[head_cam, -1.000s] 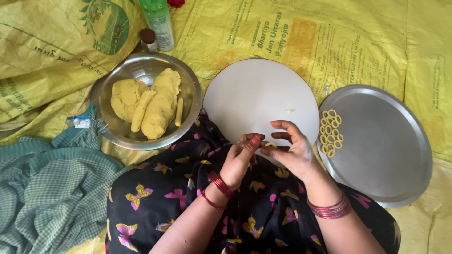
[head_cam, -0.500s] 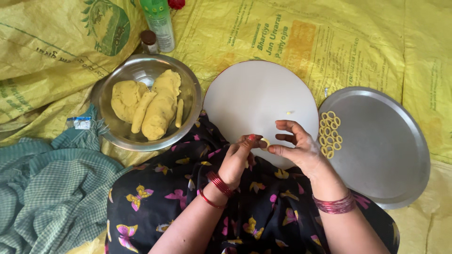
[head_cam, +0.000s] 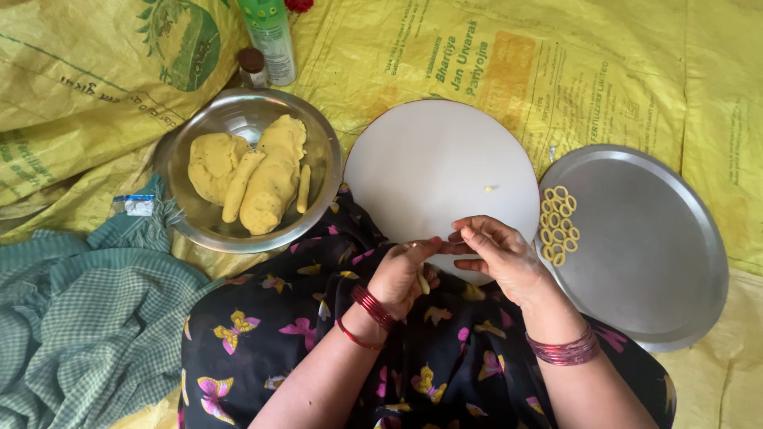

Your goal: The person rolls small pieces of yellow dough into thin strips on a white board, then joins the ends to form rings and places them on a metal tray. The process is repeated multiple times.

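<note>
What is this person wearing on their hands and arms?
Both forearms are bare, with no sleeves in view. The left hand has thin red bangles at its wrist, two groups slightly apart. The right hand has a stack of thin pinkish-red bangles. No rings are discernible.

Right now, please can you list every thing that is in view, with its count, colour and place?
steel bowl: one, silver, upper left on the sheet
dough lumps: several, yellow, inside the steel bowl
round board: one, white, centre, in front of the lap
dough crumb: one, yellow, on the round board
steel plate: one, silver, right side
dough rings: a cluster, yellow, at the left part of the steel plate
bottle: one, green, top edge
small jar: one, brown lid, beside the bottle
sack sheet: yellow, printed, under everything
checked cloth: one, green, lower left
left hand: red bangles, fingers pinching a small dough strip
right hand: red bangles, fingertips meeting the left hand
</note>
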